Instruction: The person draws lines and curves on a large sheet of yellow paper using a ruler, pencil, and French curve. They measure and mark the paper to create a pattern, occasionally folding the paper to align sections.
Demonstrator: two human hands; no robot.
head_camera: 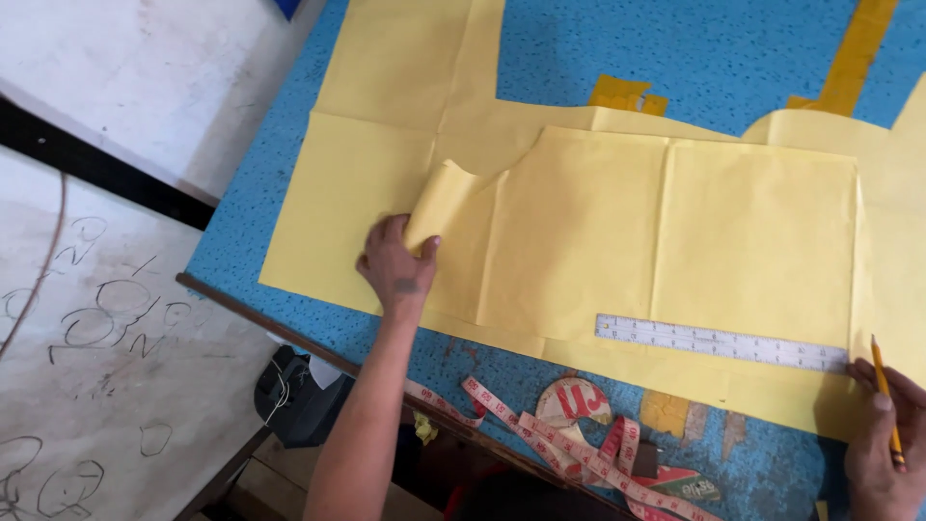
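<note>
L hand (397, 265) sits at the left end of the folded yellow fabric piece (666, 232), fingers pinched on its curled corner flap (439, 198), thumb on the right of the flap, other fingers on the left side. Flap is lifted and rolled up just above the fingertips; rest of the piece runs off to the right of that hand, long axis left-right across the blue speckled table (714, 58). It lies on a bigger yellow fabric sheet (338, 193) spread under it. L forearm comes up from the near table edge, wrist straight, palm down.

R hand (883, 444) is at the far right end, near edge of the sheet, fingers closed round a yellow pencil (887, 400), tip pointing up/away. Just left of its fingertips: the right end of a metal ruler (723, 342), lying flat on the fabric, roughly parallel to the near edge. Touching or not: can't tell.

L hand is the nearer one to the flap; R hand well apart from it. Red-white tape measure (540, 429) tangled on the table btw the two arms, below the fabric.
</note>
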